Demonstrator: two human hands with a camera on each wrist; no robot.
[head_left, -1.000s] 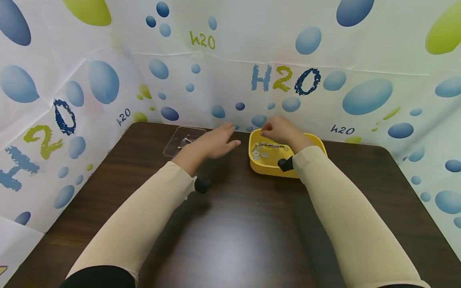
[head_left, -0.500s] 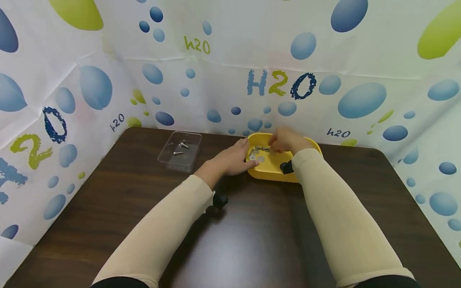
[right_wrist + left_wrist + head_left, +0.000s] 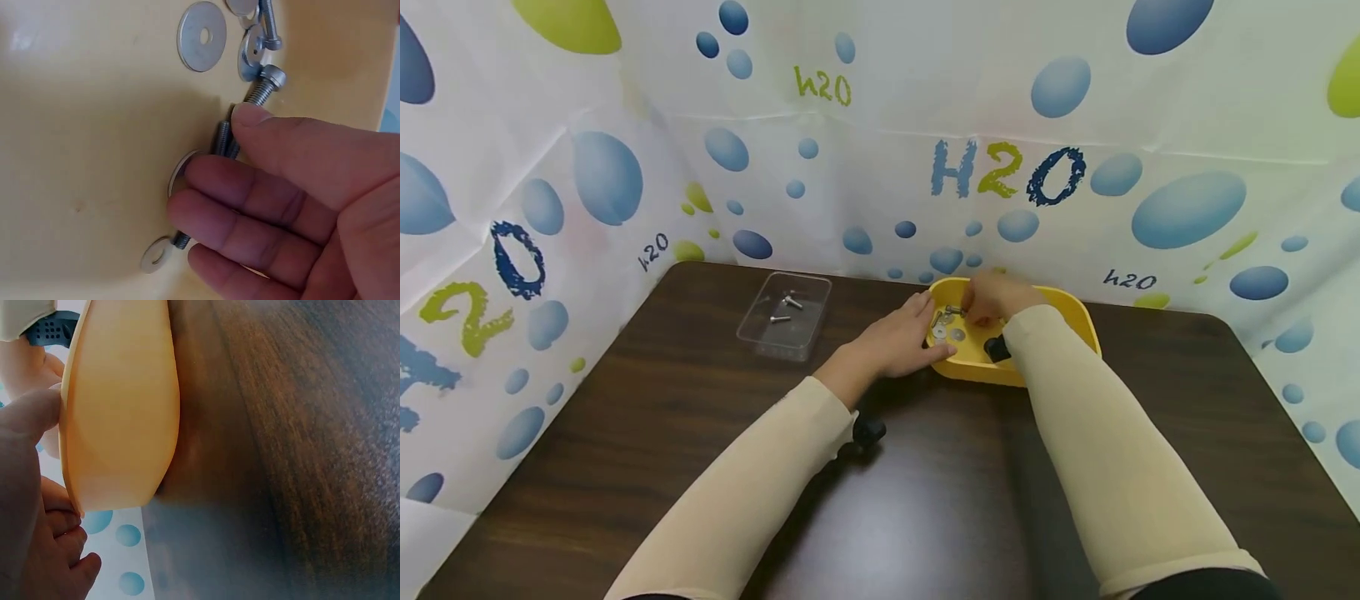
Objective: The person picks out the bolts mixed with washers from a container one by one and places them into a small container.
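- Holding the yellow rounded plastic tray [image 3: 977, 372] by its rim with the left hand [image 3: 898, 339], on the dark brown wooden table [image 3: 925, 500].
- Reaching inside the tray with the right hand [image 3: 996, 296], apparently picking out a silver metal socket-head screw [image 3: 267, 84], near flat round silver washers [image 3: 214, 53].
- Cannot tell whether clamped on any screw with the right grip.
- Probably calls next for firming thumb and fingertips on one screw, avoiding the washers.

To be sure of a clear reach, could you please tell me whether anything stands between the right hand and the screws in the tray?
Nothing visible does: the right hand is inside the tray, right at the screws. Washers lie close by, but none visibly blocks it.
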